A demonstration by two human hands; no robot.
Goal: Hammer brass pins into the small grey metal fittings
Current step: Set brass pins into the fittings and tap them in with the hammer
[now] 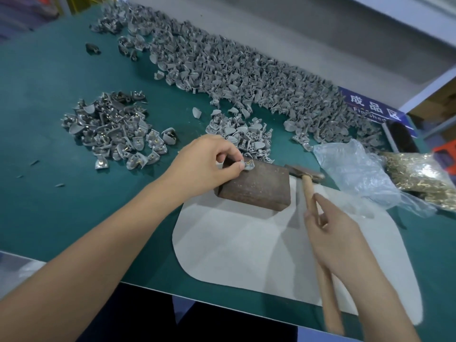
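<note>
Your left hand [209, 161] pinches the grey fitting [247, 165] with its brass pin on the steel block [256, 185], while your right hand [330, 230] grips the hammer [311, 193], head poised at the fitting's three o'clock.

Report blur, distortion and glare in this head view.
Head view: the hammer handle smears with motion blur near the right hand; the left hand and fitting on the block stay fairly sharp; wide-angle distortion tilts the table edges; mild glare on the plastic bag.
</note>
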